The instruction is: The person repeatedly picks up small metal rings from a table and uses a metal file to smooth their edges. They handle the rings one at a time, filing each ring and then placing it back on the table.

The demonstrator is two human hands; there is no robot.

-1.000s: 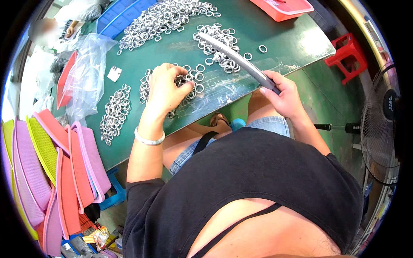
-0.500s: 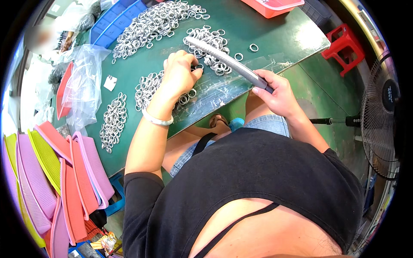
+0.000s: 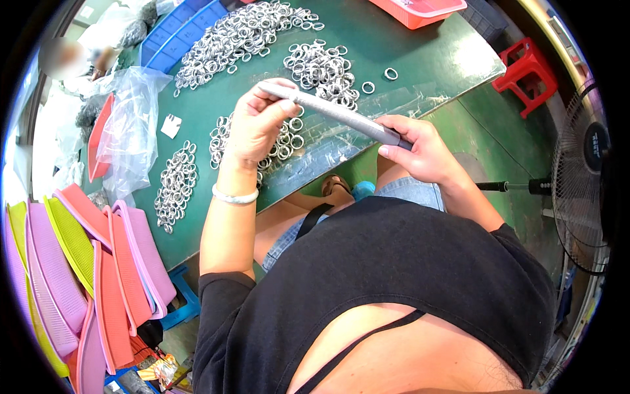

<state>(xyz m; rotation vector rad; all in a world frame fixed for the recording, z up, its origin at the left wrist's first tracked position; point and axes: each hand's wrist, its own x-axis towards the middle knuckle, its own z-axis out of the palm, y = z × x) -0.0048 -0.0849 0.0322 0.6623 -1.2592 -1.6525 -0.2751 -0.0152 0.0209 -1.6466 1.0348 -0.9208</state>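
Observation:
My right hand (image 3: 420, 148) grips the dark handle of a long, flat grey tool (image 3: 341, 115) that looks like a file. The tool points up and left, and its pale far end lies across the fingers of my left hand (image 3: 261, 128). Those fingers are closed in a pinch; whatever is in them is hidden. Beneath the left hand lies a pile of small metal rings (image 3: 220, 141), partly covered by it. Another ring pile (image 3: 321, 69) sits just beyond the tool, with two loose rings (image 3: 369, 87) to its right.
A larger ring heap (image 3: 243, 36) lies by a blue bin (image 3: 184, 36) on the green table (image 3: 387, 39). A smaller ring pile (image 3: 176, 187) is at left, near a clear plastic bag (image 3: 128, 141). Colored baskets (image 3: 118, 276) stand lower left; a red stool (image 3: 528, 79) and fan (image 3: 584, 171) are right.
My left hand has lifted from the rings and moved left to the tool's far end. The tool has shifted slightly left and down, still in my right hand.

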